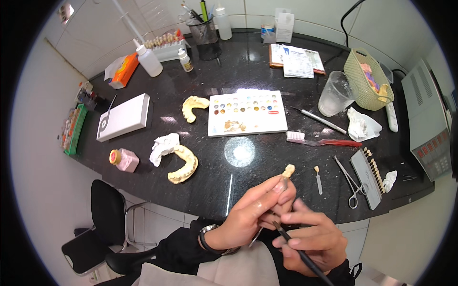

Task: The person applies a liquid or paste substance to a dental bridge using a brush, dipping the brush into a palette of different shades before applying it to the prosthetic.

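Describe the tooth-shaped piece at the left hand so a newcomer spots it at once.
On the black desk, find the white palette, then the left hand below its right half. The cream tooth-shaped piece juts up just past that hand, unlike the similar tab lying on the desk to the right.

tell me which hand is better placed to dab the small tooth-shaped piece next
Probably the right hand: it holds the dark-handled brush, tip end toward the left hand, which looks occupied holding up the tooth-shaped piece.
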### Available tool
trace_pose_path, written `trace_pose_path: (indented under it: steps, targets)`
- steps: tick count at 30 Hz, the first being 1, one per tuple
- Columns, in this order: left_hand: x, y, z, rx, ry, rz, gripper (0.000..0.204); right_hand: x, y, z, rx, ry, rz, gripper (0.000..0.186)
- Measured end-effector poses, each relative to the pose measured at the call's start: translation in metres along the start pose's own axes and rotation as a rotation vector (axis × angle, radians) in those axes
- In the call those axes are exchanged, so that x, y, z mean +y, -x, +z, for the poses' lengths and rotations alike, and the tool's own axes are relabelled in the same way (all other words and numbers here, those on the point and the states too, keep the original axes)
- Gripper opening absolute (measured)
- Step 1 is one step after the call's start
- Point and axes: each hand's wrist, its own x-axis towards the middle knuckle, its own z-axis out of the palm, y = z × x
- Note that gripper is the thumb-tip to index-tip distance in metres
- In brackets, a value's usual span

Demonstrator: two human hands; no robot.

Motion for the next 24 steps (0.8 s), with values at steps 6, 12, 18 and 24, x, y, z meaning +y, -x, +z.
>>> trace_pose_path:
  steps: [6,12,18,24]
  targets:
    - [0.001,0.009,0.007,0.019,-0.012,0.021,0.025,-0.012,0.003,0.01,-0.009,0.117,0.103,0.025]
    - [-0.002,0.013,0.006,0.009,0.002,0.029,0.025,-0.016,0.004,0.013,-0.043,0.156,0.133,0.023]
    - [-0.006,0.012,0.006,-0.015,0.019,0.046,0.025,-0.018,0.008,0.01,0.027,0.031,0.207,0.017]
    - [-0.004,0.01,0.008,0.037,0.006,0.042,0.024,-0.013,0.004,0.011,0.015,0.109,0.174,0.015]
